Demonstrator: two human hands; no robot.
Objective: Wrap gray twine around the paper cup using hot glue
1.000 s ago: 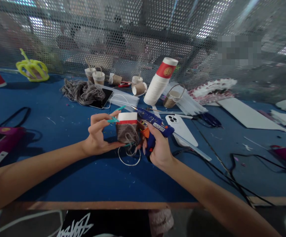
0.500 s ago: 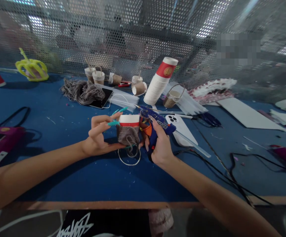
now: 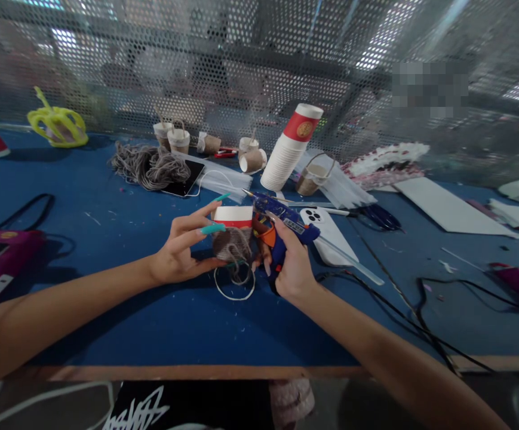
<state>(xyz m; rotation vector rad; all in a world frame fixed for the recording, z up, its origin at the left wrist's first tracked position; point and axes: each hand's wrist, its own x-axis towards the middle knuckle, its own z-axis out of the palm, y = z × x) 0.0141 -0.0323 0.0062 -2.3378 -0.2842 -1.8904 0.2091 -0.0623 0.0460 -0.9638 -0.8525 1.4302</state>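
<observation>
My left hand (image 3: pixel 187 245) grips a paper cup (image 3: pixel 233 216) from its left side, fingers along the upper part and thumb low. Grey yarn (image 3: pixel 230 242) wraps the cup's lower part, leaving a red and white band bare; loose yarn strands dangle from it. In my right hand (image 3: pixel 292 266) is a blue glue gun (image 3: pixel 286 215) with an orange trigger, its metal nozzle pointing up and left beyond the cup. A clear glue stick (image 3: pixel 351 260) sticks out of its rear. Below the cup lies a thin white loop (image 3: pixel 235 297) on the blue table.
A tilted stack of paper cups (image 3: pixel 286 152) stands behind the glue gun. A white phone (image 3: pixel 335 245) and black cable (image 3: pixel 384 304) lie to the right. Grey yarn (image 3: pixel 145 167), small wrapped cups (image 3: pixel 178 141) and a yellow basket (image 3: pixel 60 128) sit farther back; a purple glue gun (image 3: pixel 12 257) lies left.
The cup has turned and tipped slightly in my left hand, whose fingers have shifted on it. The glue gun stays nearly in place in my right hand.
</observation>
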